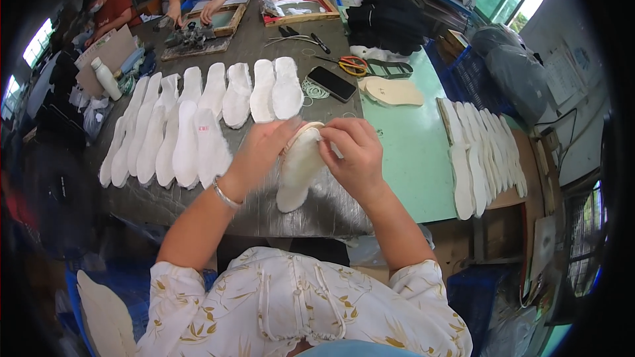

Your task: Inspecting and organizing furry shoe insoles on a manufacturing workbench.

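A white fleecy insole with a beige rim at its far end is upheld over the dark table, toe end away from me. My left hand is closed on its left edge near that rim. The fingers of my right hand pinch at the upper right edge of the same insole; whether they also hold something small is hidden. To the left, several white fleecy insoles lie in two rows. Just beyond my hands are a black phone and a coil of pale green bands.
Orange-handled scissors, a dark slotted sole and beige insoles lie beyond the phone. More white insoles line the right side. Across the table, a co-worker's hands work at a wooden frame. A white bottle stands left.
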A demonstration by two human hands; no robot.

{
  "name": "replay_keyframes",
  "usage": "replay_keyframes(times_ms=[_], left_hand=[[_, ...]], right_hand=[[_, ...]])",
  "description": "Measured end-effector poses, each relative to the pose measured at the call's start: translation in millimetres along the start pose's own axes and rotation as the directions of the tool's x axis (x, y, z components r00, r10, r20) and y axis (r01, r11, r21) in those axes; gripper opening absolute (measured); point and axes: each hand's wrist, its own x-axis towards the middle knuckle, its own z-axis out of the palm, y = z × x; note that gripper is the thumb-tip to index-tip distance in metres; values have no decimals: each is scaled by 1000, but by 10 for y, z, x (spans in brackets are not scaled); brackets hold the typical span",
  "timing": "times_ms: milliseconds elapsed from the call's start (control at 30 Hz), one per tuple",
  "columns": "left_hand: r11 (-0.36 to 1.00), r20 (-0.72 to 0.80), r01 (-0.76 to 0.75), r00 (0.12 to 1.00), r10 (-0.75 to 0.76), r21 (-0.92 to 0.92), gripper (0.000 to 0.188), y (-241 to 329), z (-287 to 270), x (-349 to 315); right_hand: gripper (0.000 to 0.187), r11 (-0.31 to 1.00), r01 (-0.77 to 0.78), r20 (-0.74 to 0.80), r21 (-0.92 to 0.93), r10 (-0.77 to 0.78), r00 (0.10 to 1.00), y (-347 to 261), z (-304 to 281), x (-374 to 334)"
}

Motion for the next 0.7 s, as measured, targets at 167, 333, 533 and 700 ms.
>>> replay_keyframes(times_ms=[167, 333, 533, 700], left_hand=[[903, 60, 75, 992, -111, 423, 30, 311, -181, 295], [848, 106, 97, 979, -177, 522, 32, 344, -288, 494], [947, -322, 200, 940, -113, 253, 33, 156, -848, 741], [988, -215, 147, 964, -153, -43, 38, -27, -604, 562]], right_hand=[[25, 997, 55, 33, -50, -54, 998, -76, 98, 77], [18, 972, 228, 54, -59, -225, 973, -58, 161, 156], [11, 826, 445, 211, 347, -531, 821, -604, -153, 21], [21, 916, 148, 303, 374, -271, 914, -382, -299, 48]])
